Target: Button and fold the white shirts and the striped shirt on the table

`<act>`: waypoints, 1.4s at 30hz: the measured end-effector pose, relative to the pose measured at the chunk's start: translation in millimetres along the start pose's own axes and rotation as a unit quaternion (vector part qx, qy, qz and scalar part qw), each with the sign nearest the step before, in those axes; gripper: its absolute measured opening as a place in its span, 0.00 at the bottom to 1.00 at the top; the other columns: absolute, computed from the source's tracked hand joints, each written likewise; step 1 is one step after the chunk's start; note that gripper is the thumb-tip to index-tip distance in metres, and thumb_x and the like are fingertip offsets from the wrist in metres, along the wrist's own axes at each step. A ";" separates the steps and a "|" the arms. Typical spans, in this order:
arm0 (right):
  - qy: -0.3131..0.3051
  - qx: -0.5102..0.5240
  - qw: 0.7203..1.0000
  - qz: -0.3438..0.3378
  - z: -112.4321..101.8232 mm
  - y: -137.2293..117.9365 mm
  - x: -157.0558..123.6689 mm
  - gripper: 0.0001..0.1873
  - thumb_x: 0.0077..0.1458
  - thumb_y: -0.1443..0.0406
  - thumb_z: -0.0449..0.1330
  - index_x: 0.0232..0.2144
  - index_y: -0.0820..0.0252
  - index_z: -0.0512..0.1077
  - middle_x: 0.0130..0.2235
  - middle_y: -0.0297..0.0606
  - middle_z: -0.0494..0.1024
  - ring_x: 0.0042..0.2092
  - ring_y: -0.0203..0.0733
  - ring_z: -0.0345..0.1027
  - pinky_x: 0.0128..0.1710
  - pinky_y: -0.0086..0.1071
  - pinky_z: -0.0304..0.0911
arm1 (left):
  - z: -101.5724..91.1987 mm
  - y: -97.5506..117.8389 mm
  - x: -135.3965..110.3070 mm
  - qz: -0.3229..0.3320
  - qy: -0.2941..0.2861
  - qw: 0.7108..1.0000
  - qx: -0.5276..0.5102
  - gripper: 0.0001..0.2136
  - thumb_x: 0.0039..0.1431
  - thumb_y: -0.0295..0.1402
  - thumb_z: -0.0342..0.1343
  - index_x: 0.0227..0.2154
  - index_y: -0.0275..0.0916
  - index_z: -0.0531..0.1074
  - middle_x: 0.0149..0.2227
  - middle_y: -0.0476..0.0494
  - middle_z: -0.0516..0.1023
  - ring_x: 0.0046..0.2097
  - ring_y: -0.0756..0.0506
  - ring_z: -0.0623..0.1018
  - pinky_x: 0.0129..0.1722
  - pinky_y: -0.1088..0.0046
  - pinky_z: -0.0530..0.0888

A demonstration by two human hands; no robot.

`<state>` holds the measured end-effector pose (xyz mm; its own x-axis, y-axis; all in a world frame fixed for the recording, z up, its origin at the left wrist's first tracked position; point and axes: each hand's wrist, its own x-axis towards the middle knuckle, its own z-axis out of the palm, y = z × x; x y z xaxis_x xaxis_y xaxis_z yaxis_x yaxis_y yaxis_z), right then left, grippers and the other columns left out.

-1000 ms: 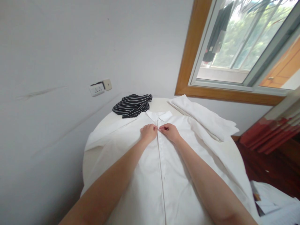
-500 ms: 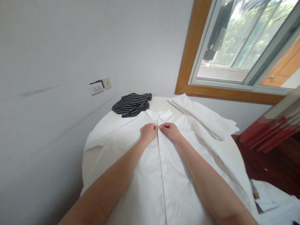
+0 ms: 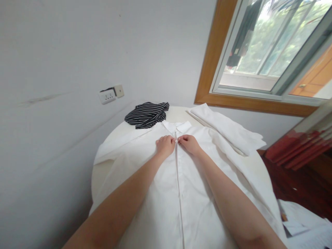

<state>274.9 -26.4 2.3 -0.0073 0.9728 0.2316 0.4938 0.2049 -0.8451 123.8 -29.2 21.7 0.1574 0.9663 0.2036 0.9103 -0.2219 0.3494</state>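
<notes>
My left hand [image 3: 165,145] and right hand [image 3: 188,143] pinch the placket of the white shirt [image 3: 178,193] just below its collar, spread on the round surface [image 3: 100,174]. A striped garment [image 3: 145,114] lies beyond.

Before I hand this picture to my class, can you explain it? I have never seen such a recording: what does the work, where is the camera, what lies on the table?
No machine here: a person works with two bare hands, and the one camera sits on their head, looking forward and down, so the arms enter from the bottom. A white shirt lies flat, front up, on a round table. The left hand and right hand meet just below the collar, fingers pinching the shirt's front edges together. Farther off lie a striped garment and a folded white cloth.
</notes>
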 end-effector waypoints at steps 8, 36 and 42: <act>0.015 0.051 0.998 0.015 4.4 -2.6 -0.5 0.12 0.51 0.60 0.56 0.27 0.63 0.76 0.27 0.35 0.77 0.30 0.37 0.68 0.33 0.27 0.61 | 0.1 0.6 -1.0 -0.003 0.002 1.000 -0.007 0.13 0.65 0.38 0.44 0.37 0.41 0.73 0.45 0.42 0.77 0.51 0.41 0.72 0.48 0.62 0.66; -0.029 0.074 0.997 0.000 -0.3 5.2 -0.2 0.15 0.52 0.57 0.57 0.29 0.62 0.77 0.31 0.38 0.79 0.34 0.38 0.70 0.35 0.28 0.63 | 4.7 -1.8 0.8 0.001 0.017 1.000 -0.004 0.13 0.65 0.38 0.44 0.35 0.41 0.72 0.43 0.43 0.78 0.49 0.41 0.74 0.46 0.63 0.66; -0.042 0.091 0.995 -0.027 -2.8 6.6 -1.0 0.14 0.49 0.59 0.61 0.34 0.63 0.78 0.32 0.38 0.79 0.33 0.38 0.70 0.37 0.29 0.63 | 4.5 -2.4 1.7 0.003 0.013 1.000 -0.006 0.13 0.65 0.38 0.44 0.33 0.41 0.72 0.42 0.43 0.78 0.48 0.41 0.74 0.45 0.63 0.66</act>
<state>280.6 -26.3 -2.1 -0.1056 0.9639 0.2445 0.3249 0.2658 -0.9076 123.5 -26.4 17.2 0.1527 0.9613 0.2293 0.9049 -0.2292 0.3586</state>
